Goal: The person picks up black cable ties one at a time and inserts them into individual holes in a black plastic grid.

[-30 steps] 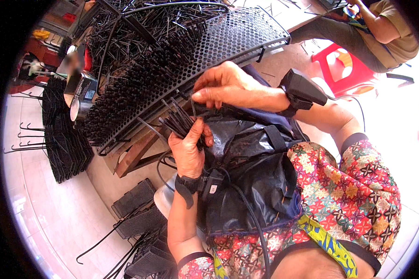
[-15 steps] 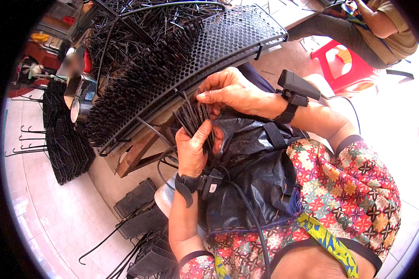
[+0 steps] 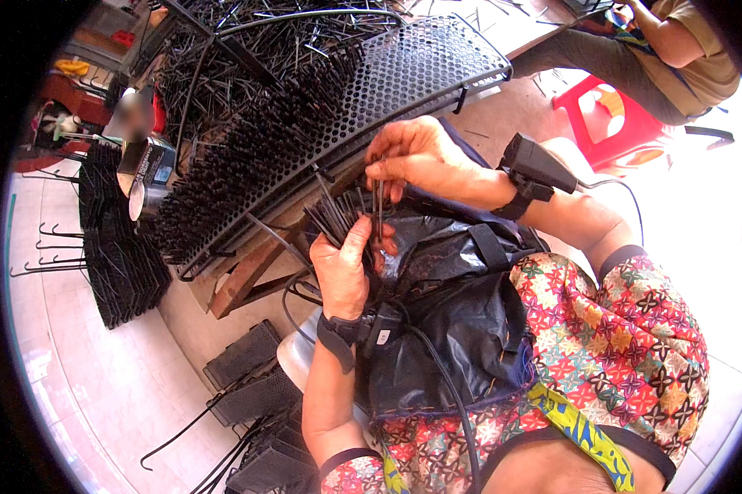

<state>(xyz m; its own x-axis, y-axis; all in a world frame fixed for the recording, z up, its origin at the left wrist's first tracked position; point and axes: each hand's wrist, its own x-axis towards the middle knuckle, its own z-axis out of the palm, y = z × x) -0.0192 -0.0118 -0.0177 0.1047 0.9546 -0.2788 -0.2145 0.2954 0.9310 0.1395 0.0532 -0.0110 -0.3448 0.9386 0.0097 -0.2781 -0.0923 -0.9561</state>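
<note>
My left hand is closed around a bundle of thin black sticks, which fan upward out of the fist. Just above and to the right of it, my right hand pinches one or more similar dark sticks, held upright beside the bundle; how many is hard to make out. Both hands are close to the near edge of a black perforated rack. Many dark sticks stand packed in its left and middle holes, while holes show bare at its right end.
Behind the rack lies a heap of loose black sticks. Black hooked racks are stacked on the floor at left, more perforated trays below. A red stool and a seated person are at upper right. A black plastic apron covers my lap.
My right hand has moved slightly right, away from the bundle, and the dark stick in its pinch now shows apart from the rest. The left hand keeps its hold, nearly in place.
</note>
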